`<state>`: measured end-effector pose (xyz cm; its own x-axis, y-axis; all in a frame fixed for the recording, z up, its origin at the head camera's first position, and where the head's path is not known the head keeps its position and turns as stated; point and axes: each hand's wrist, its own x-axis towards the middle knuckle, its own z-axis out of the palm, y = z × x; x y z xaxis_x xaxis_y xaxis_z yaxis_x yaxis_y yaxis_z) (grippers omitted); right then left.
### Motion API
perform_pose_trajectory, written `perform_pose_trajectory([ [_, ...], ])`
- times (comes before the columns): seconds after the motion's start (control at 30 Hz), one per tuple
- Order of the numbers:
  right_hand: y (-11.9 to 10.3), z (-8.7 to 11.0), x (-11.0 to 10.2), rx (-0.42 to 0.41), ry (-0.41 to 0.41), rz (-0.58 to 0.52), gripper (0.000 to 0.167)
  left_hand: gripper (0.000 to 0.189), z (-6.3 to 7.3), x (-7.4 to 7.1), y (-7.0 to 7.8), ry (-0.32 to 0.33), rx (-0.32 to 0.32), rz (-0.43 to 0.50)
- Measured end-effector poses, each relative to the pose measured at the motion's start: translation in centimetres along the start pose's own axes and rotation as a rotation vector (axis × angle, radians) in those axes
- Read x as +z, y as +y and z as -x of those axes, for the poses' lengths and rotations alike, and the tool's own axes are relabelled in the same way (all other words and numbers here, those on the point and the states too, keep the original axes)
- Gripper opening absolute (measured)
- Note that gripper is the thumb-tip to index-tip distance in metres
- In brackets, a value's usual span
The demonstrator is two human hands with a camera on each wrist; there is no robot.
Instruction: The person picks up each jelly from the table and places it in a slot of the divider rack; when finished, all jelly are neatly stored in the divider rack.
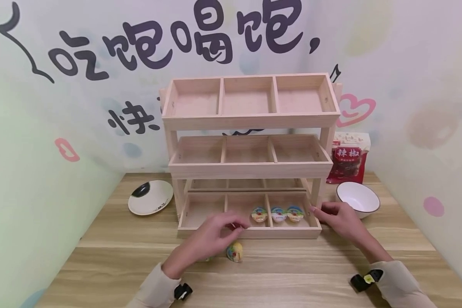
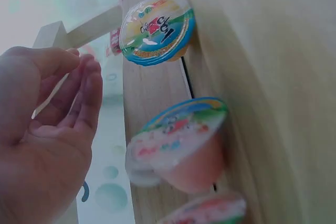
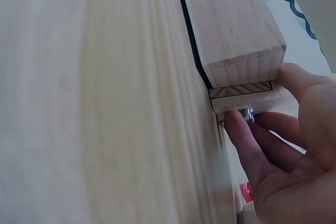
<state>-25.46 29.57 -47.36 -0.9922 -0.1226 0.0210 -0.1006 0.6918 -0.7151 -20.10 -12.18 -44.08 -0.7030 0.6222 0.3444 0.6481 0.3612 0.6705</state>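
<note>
In the head view, a wooden rack (image 1: 250, 123) stands on the tabletop (image 1: 288, 267), and the left hand (image 1: 215, 235) hovers by its lowest tray (image 1: 285, 233), fingers loosely curved. From there, one jelly cup (image 1: 259, 215) sits at two o'clock in the middle compartment; two share the right compartment beyond it, and another (image 1: 235, 252) lies on the tabletop at four o'clock. The right hand (image 1: 342, 220) is at the rack's four o'clock. In the left wrist view, the left grip looks empty, its fingertips close together; loose cups lie at half past one, three and four o'clock from it. In the right wrist view, the right grip pinches the tray's end beside a metal bolt (image 3: 249, 115). Filling the tray seems the step in hand; next, the left hand probably needs to lower and pinch a loose cup.
</note>
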Motion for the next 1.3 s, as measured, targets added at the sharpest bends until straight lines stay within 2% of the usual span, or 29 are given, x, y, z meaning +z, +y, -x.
perform_pose_trajectory([
  [0.07, 0.1, 0.0, 0.0, 0.004, -0.002, 0.003, 0.055, 0.019, 0.7, 0.0, 0.0, -0.009, 0.023, 0.003],
  [0.2, 0.2, 0.0, -0.1, 0.0, 0.003, 0.001, 0.055, 0.019, 1.7, -0.1, 0.1, -0.066, 0.026, -0.014],
  [0.27, 0.3, 0.1, -0.2, -0.002, 0.007, 0.0, 0.056, 0.018, 1.9, -0.2, 0.0, -0.11, 0.014, -0.048],
  [0.43, 0.3, 0.0, -0.4, -0.001, 0.005, -0.003, 0.057, 0.017, 1.9, -0.3, -0.1, -0.189, 0.039, -0.139],
  [0.5, 0.4, 0.0, -0.3, 0.002, 0.006, -0.001, 0.057, 0.017, 1.9, -0.3, -0.1, -0.196, 0.052, -0.156],
  [0.77, 0.3, -0.1, -0.2, 0.008, -0.013, -0.006, 0.058, 0.017, 2.1, -0.1, 0.1, -0.224, 0.003, -0.159],
  [1.0, 0.3, -0.2, -0.2, 0.001, 0.004, 0.011, 0.056, 0.014, 2.2, 0.7, 0.9, -0.249, 0.006, -0.222],
  [1.3, 0.3, -0.2, -0.3, 0.005, -0.012, 0.027, 0.058, 0.005, 2.3, 1.1, 1.1, -0.257, -0.001, -0.18],
])
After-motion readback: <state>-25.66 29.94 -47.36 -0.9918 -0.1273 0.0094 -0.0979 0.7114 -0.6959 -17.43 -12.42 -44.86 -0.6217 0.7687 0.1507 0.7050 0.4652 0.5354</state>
